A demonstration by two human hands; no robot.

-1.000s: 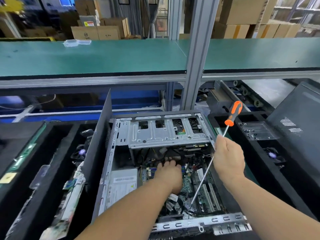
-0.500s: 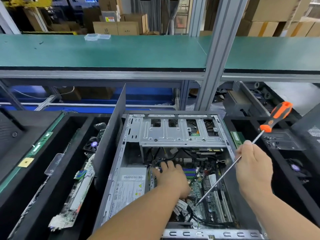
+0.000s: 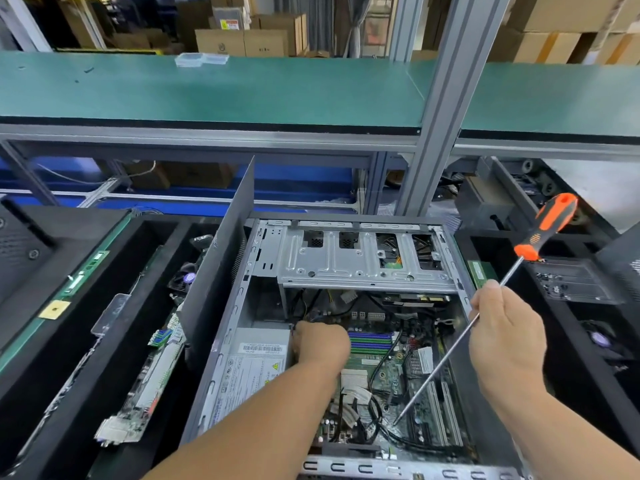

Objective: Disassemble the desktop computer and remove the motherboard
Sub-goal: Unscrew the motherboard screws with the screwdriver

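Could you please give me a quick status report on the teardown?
Left hand reaching among cables inside the case. Right hand grips screwdriver by the shaft. Motherboard not yet out; cables across it.

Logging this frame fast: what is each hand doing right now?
Left hand: fingers curled down among the cables in the computer case; what it holds cannot be told.
Right hand: grips the screwdriver shaft.

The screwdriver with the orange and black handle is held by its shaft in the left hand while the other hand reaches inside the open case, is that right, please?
Not quite: the head view shows the right hand gripping the screwdriver by its shaft. The left hand is the one reaching inside the open case.
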